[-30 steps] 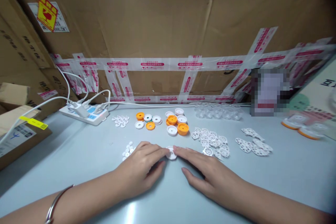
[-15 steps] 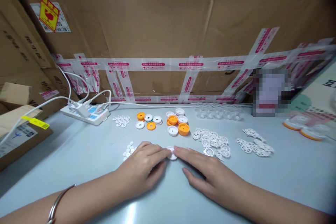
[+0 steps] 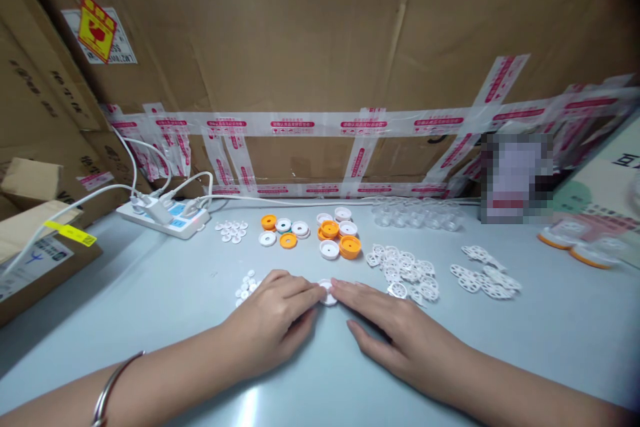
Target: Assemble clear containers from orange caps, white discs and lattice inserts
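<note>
A shallow white round cap [image 3: 328, 299] with a raised rim lies on the table in front of me, between my two hands. The bent fingers of my left hand [image 3: 277, 310] close in on its left side, the fingertips pressing at the rim and partly inside. My right hand [image 3: 395, 323] reaches in from the other side with fingers stretched out. Its fingertips touch the cap's right edge, while the thumb stays apart below. Small white discs [image 3: 246, 287] lie beside my left hand, partly hidden by it. White spoked pieces [image 3: 400, 267] are heaped just beyond my right hand.
Orange and white round caps [image 3: 349, 247] stand in stacks farther back, near small white pegged pieces [image 3: 231, 231]. Clear plastic cups [image 3: 419, 213] line the large carton [image 3: 300, 27]. A power strip [image 3: 165, 219] with cables is at left; orange-based assemblies [image 3: 593, 250] are at far right.
The view has shifted very slightly. Both hands keep the same places on the white cap, and nothing else has visibly moved.
</note>
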Available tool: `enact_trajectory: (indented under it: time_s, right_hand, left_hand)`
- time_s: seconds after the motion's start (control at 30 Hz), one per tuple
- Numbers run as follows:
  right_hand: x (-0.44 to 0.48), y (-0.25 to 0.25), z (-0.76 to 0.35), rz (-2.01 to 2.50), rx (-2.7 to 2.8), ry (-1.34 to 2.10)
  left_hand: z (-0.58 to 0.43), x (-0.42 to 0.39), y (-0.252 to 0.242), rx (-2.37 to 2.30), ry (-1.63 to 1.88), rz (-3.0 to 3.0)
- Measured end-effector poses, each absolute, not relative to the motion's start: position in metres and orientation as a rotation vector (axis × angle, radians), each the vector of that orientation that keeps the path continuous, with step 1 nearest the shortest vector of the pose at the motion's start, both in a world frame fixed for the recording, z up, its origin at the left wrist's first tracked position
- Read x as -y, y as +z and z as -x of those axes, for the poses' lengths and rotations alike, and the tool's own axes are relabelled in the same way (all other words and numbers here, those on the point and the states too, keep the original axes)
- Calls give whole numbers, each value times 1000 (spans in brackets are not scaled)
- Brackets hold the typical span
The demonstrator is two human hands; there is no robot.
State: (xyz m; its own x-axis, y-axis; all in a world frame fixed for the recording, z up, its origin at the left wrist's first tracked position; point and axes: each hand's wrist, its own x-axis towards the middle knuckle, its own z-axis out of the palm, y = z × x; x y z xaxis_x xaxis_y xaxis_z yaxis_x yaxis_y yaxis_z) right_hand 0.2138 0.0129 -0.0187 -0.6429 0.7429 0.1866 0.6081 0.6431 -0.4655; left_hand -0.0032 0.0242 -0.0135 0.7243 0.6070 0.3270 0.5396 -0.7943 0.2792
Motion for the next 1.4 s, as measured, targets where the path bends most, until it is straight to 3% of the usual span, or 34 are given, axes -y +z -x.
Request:
enact_trajectory:
  time_s: [0.83,1.03,1.23,1.4]
  right_hand:
    - [-11,-21,-211,1054,2514,460]
    - [-10,-21,-213,1050,2528,489]
    - [-9,-18,-215,1031,2537,463]
    - [-11,-18,-215,1019,2558,412]
  left_hand:
    - [0,-20,-8,-914,556,-2825]
    - [21,-37,19,-1002,750,-2623]
    - [66,-69,43,-1227,194,-2496]
    - [78,-82,34,-1210,93,-2388]
